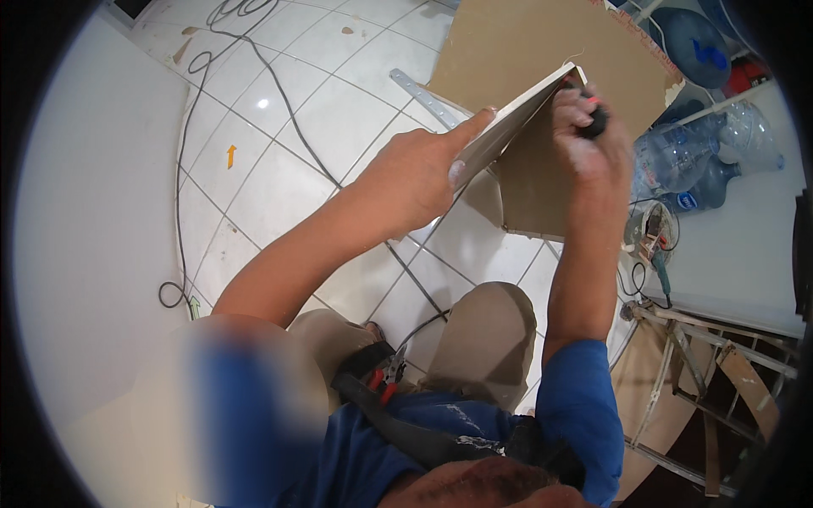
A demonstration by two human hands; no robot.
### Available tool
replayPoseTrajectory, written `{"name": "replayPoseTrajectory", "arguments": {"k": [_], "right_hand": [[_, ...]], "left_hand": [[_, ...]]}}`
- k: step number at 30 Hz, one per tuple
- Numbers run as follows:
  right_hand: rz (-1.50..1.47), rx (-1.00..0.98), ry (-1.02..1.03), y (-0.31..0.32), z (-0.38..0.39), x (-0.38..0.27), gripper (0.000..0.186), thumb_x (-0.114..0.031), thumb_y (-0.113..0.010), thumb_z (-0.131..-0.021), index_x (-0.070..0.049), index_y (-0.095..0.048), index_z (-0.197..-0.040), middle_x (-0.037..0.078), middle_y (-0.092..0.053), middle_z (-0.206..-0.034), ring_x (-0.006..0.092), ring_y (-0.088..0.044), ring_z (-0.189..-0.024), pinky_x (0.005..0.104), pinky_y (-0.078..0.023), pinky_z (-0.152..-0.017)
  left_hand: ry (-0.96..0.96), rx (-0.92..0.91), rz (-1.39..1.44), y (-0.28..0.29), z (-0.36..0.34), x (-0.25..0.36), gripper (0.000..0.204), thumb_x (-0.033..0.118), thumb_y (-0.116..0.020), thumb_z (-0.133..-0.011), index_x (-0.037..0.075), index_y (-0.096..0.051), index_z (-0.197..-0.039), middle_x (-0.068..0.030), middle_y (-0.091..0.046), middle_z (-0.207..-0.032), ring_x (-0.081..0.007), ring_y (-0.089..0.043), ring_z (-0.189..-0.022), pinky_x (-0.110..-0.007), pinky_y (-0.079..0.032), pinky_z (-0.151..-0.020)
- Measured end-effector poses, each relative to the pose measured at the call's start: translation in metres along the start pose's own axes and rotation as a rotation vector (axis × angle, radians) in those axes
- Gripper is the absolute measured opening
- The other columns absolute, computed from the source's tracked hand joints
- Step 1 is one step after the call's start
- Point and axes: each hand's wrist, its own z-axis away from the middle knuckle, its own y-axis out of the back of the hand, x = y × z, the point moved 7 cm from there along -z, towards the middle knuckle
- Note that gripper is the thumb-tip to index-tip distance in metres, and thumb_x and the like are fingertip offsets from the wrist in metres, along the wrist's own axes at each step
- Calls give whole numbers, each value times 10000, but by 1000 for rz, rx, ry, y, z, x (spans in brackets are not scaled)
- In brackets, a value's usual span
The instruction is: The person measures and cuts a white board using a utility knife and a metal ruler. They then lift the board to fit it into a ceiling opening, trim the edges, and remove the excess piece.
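Note:
A thin board point(501, 135) with a white edge stands tilted in front of me, its grey-brown face turned partly toward me. My left hand point(419, 173) grips its near left end, the index finger stretched along the top edge. At the far end, my right hand point(589, 135) is wrapped round a dark-handled tool point(595, 123) with a red part; its working tip is hidden, so its exact kind does not show. Beyond and below the board is a large brown sheet point(542, 51), with another brown panel face point(538, 195) beneath my right wrist.
A metal strip point(422, 98) lies left of the sheet. Black cable point(292, 118) winds over white floor tiles. Along the right stand plastic water bottles point(677, 157), a bucket with a corded power tool point(660, 262) and a ladder point(677, 347). Red-handled pliers point(389, 381) hang at my waist.

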Motion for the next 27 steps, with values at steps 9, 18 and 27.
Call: {"name": "replayPoseTrajectory", "arguments": {"k": [9, 18, 27], "right_hand": [[1354, 27, 998, -101, 23, -111, 288, -262, -791, -907, -10, -695, -1010, 27, -589, -767, 103, -541, -692, 259, -446, -657], [2012, 387, 686, -25, 42, -31, 620, -421, -959, -708, 26, -633, -989, 40, -612, -659, 102, -564, -520, 248, -439, -477], [1691, 242, 379, 30, 62, 43, 625, -396, -973, -678, 28, -620, -971, 76, -655, -753, 112, -584, -559, 266, -493, -508]], "left_hand": [[19, -34, -37, 6, -8, 3, 680, 179, -584, -1001, 222, -301, -1618, -282, -691, -974, -433, -673, -927, -518, -532, -878], [113, 80, -32, 10, -13, -35, 736, 255, -637, -979, 139, -290, -1618, -273, -712, -1110, -452, -682, -1038, -489, -537, -950], [214, 137, -100, 19, -3, -42, 1072, 519, -831, -776, 69, -317, -1601, -299, -721, -1062, -434, -712, -998, -465, -558, -919]]}}
